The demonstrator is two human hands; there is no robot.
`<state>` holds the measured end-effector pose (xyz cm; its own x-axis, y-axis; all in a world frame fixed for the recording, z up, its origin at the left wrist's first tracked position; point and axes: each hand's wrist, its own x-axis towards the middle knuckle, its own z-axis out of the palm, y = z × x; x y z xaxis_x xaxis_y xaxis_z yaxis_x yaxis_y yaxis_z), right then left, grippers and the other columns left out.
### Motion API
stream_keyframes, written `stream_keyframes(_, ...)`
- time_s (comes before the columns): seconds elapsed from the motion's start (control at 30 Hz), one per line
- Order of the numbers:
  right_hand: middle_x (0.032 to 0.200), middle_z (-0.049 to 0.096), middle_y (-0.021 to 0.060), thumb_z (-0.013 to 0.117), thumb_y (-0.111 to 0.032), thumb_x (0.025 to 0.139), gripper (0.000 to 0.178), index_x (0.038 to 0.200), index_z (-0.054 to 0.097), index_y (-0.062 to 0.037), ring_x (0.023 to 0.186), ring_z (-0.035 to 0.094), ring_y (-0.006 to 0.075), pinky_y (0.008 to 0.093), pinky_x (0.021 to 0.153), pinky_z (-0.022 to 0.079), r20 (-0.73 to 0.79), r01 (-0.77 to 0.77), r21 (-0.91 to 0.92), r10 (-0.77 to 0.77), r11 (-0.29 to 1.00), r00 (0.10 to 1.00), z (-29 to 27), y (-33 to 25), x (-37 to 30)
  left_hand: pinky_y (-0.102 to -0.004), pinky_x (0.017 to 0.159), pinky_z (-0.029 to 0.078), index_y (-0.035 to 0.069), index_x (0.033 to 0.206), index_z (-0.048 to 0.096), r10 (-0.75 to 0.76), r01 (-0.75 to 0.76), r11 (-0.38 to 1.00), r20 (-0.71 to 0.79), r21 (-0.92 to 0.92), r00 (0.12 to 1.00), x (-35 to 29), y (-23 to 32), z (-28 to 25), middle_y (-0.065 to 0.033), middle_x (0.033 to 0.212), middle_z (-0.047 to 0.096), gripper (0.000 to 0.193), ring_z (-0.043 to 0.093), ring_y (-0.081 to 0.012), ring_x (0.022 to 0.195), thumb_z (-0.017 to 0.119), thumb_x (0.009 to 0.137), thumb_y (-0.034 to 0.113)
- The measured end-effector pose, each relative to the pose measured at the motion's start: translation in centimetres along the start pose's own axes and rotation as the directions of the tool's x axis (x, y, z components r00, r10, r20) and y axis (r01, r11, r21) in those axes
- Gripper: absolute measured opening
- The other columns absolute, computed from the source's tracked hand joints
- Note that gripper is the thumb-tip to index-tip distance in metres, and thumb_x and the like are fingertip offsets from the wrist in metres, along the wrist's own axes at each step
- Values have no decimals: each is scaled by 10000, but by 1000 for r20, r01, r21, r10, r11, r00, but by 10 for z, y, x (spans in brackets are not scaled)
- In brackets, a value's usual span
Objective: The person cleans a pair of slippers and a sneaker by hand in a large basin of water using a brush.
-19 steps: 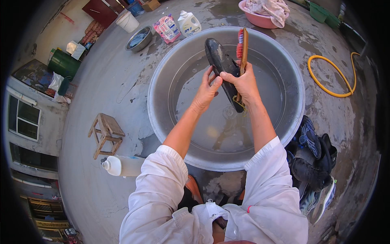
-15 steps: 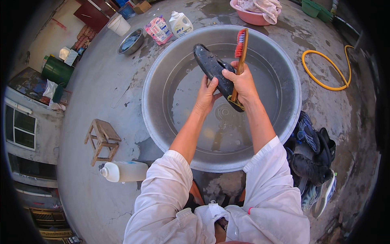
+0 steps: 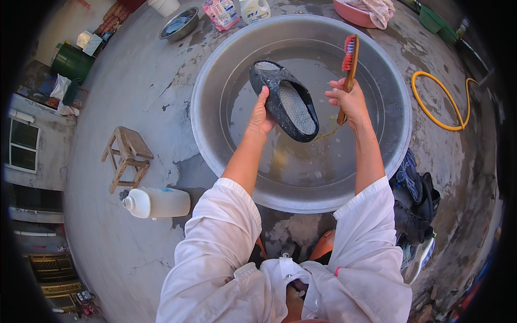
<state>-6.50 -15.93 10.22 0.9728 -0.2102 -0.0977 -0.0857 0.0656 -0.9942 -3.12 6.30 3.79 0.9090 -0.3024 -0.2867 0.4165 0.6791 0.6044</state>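
Note:
My left hand [image 3: 262, 114] grips a black slipper [image 3: 273, 99] by its left side, above the water. The slipper's open top faces up and shows a grey, bumpy insole. In my right hand [image 3: 351, 102] is a wooden scrubbing brush [image 3: 350, 65], held upright by its handle with red and white bristles at the top, apart from the slipper. A yellowish cord trails below the brush handle. Under both hands stands a wide metal basin [image 3: 215, 156] with cloudy water in it.
Shoes [image 3: 412, 215] are piled right of the basin. A yellow hose [image 3: 439, 89] lies beyond them. To the left are a wooden stool [image 3: 132, 145] and a white jug [image 3: 161, 202]. A pink tub [image 3: 353, 15] and a small metal bowl [image 3: 180, 29] stand behind.
The slipper has turned so its insole faces up. My right hand has moved right with the brush, away from the slipper. The view has shifted slightly.

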Motion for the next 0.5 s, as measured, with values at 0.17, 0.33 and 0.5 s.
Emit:
stream_keyframes(0.17, 1052, 550, 141, 633, -407, 787, 527, 1068, 448, -2, 1005, 530, 220, 397, 814, 442, 181, -296, -140, 318, 945, 931, 9, 51, -12, -437, 962, 360, 77, 1206, 461, 16, -15, 999, -13, 49, 1000, -8, 5, -15, -111, 1184, 520, 707, 481, -270, 1095, 607, 719, 569)
stream_keyframes(0.33, 851, 613, 129, 703, -55, 709, 353, 981, 512, 63, 679, 623, 194, 315, 619, 525, 222, -369, 308, 311, 877, 924, 48, 75, -21, -409, 925, 407, 42, 1191, 476, -67, 64, 997, 52, 42, 996, -2, -23, -11, -134, 1155, 541, 740, 520, -265, 1061, 513, 746, 631)
stream_keyframes(0.5, 856, 597, 135, 735, -163, 652, 466, 976, 428, -26, 804, 607, 282, 378, 685, 482, -248, -281, -477, 179, 833, 952, 17, 103, -4, -334, 721, 497, 28, 1186, 427, -102, 348, 790, -450, 505, 887, 4, -44, -35, -143, 1049, 564, 536, 585, -225, 877, 503, 857, 444)
